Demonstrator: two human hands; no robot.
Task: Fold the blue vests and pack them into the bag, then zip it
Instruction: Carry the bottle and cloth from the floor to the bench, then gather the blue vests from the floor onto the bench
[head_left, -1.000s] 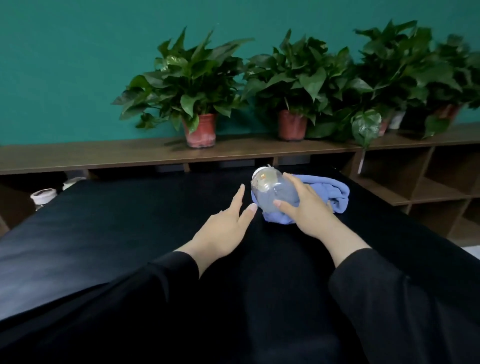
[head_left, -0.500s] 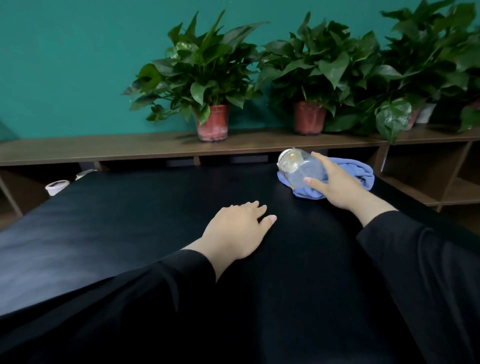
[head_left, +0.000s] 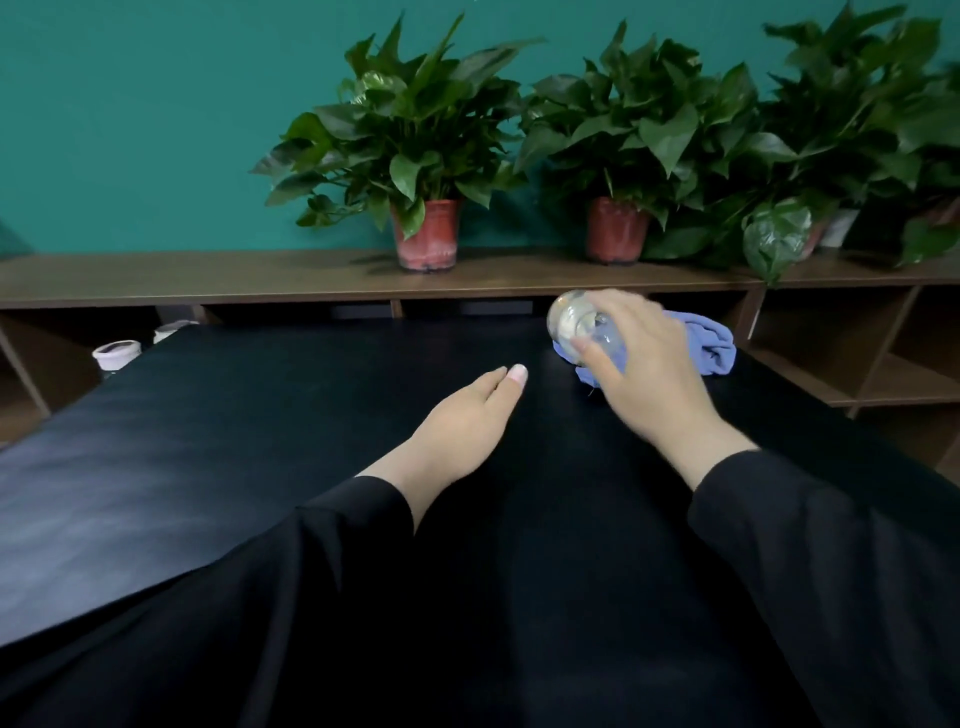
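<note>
A bundle of blue cloth (head_left: 709, 347), the vests, lies on the black table (head_left: 260, 415) near its far right corner. My right hand (head_left: 644, 374) grips a clear plastic bag or pouch (head_left: 576, 325) with a round pale end, held just above the left part of the blue cloth. The cloth shows through the clear plastic. My left hand (head_left: 462, 431) rests flat on the table to the left, fingers straight, holding nothing. Both arms wear black sleeves.
A low wooden shelf (head_left: 208, 275) runs behind the table with potted plants (head_left: 415, 156) in red pots. Open wooden cubbies (head_left: 857, 364) stand at the right. Two white-lidded containers (head_left: 117, 353) sit beyond the table's far left corner.
My left hand dropped from beside the pouch to lie flat on the table. My right hand carried the pouch away from me to the blue cloth at the far right.
</note>
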